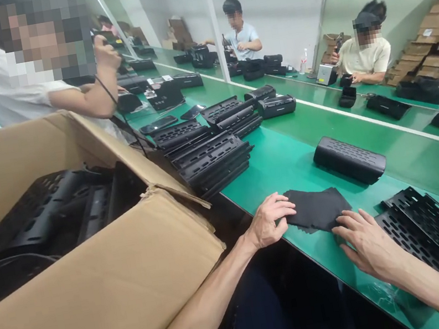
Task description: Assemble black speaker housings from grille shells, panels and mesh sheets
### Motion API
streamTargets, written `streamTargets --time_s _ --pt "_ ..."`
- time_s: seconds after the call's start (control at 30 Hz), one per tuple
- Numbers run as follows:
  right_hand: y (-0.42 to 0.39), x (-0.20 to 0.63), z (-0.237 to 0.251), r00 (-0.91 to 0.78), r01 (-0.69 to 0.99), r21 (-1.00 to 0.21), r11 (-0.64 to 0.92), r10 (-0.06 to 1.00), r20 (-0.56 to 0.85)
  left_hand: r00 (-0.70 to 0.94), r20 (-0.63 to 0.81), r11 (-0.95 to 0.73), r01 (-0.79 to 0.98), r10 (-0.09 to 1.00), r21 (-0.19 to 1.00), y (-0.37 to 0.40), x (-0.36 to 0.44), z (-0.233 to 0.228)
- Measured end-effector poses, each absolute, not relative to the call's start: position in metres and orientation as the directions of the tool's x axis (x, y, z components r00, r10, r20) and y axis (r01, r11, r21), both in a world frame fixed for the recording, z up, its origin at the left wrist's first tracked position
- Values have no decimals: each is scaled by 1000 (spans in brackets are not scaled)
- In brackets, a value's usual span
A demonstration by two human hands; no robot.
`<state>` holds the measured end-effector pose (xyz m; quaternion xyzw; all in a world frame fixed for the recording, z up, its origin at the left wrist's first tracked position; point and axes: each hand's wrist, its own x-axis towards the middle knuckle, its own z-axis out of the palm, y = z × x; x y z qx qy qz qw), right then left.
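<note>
A small stack of black fabric sheets (316,207) lies at the near edge of the green conveyor belt (286,159). My left hand (268,219) rests with its fingertips on the stack's left edge. My right hand (366,244) lies flat with its fingers spread, touching the stack's lower right corner. Neither hand grips anything. A black perforated speaker shell (349,158) lies just beyond the sheets. Flat black perforated grilles (433,232) sit to the right of my right hand.
A large open cardboard box (97,286) holding black plastic parts fills the left. Stacks of black slotted panels (212,157) lie further up the belt. A person in white sits at my left; two more people work across the belt.
</note>
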<state>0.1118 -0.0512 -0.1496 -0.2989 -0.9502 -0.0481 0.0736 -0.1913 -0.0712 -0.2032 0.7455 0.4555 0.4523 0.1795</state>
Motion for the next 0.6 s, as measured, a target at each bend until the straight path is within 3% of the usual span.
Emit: streamTargets --time_s 0.23,0.4,0.6 --pt "-54 114 -149 -810 578 24 816 570 140 191 497 -521 487 847 701 -74 -191 -202" --pt "-56 114 -152 -792 597 35 801 583 181 171 556 -561 481 814 674 -73 -192 -202" --pt "-68 109 -162 -799 590 46 806 575 178 232 520 -555 528 822 642 -79 -187 -201"
